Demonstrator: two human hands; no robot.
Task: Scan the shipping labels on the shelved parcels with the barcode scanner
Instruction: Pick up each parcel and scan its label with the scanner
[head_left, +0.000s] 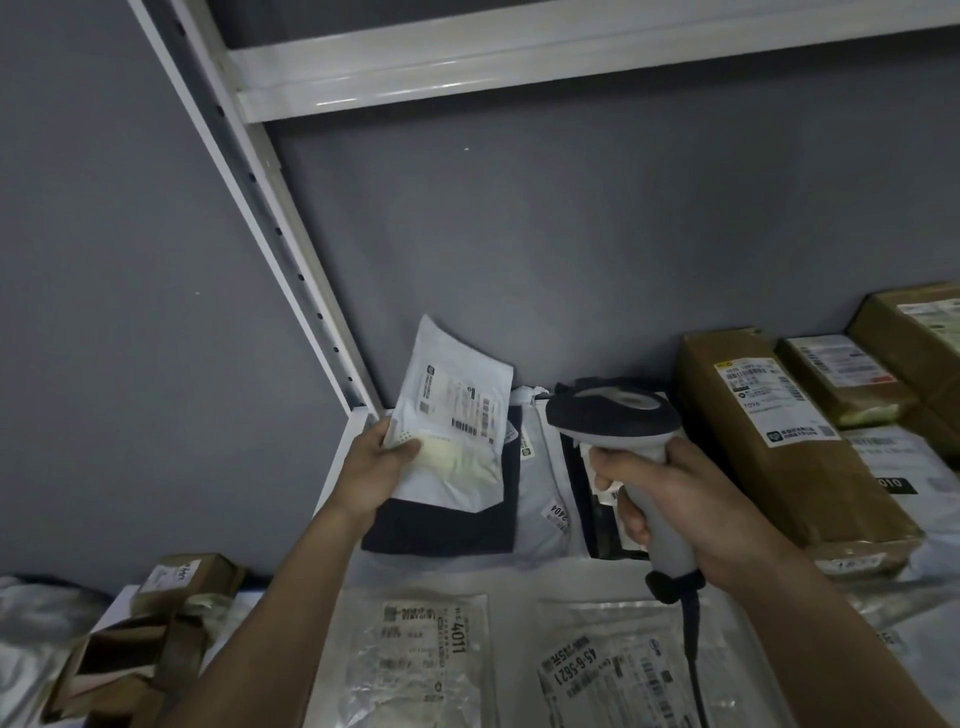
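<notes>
Two hands busy: left hand (382, 465) pinches white mailer (452, 415) by lower corner, raised left of scanner (618, 431); right hand (691, 499) wraps scanner handle. Mailer likely light, floppy, slick; hold edge, keep label (470, 410) flat.

Parcel raised beside the scanner

Left hand (382, 467) grips a white mailer (457, 415) (label facing out); right hand (691, 499) grips the barcode scanner (631, 436) just right of it.

You face a plain grey wall (571, 249) in dim light. A white metal shelving upright (270, 218) with a row of holes slants before you, joined to a white crossbeam (519, 62) overhead.
</notes>
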